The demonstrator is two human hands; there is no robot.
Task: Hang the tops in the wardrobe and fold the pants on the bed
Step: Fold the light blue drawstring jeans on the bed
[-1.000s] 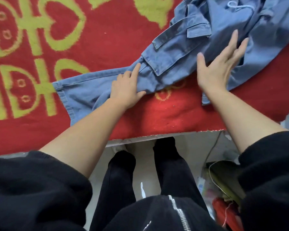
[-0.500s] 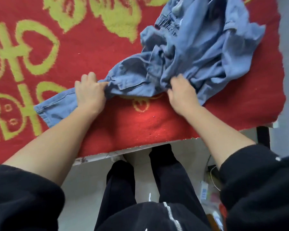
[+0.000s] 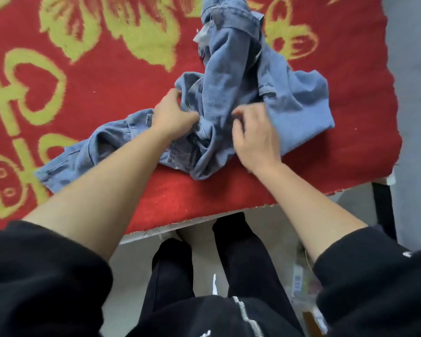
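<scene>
So our blue jeans (image 3: 229, 93) are bunched up on the red blanket (image 3: 95, 98) near the bed's edge. One leg trails off toward 8 o'clock and the waistband is up at 12. Our left hand (image 3: 173, 116) has a fistful of denim. Our right hand (image 3: 255, 139), at its 3 o'clock, has its fingers curled into the cloth too.

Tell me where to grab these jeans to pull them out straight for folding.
Grip the jeans by the hem of the leg stretched to the left, coming from the near left. It lies flat and free on the red blanket, while the middle is bunched, so pulling there likely only drags the wad.
</scene>
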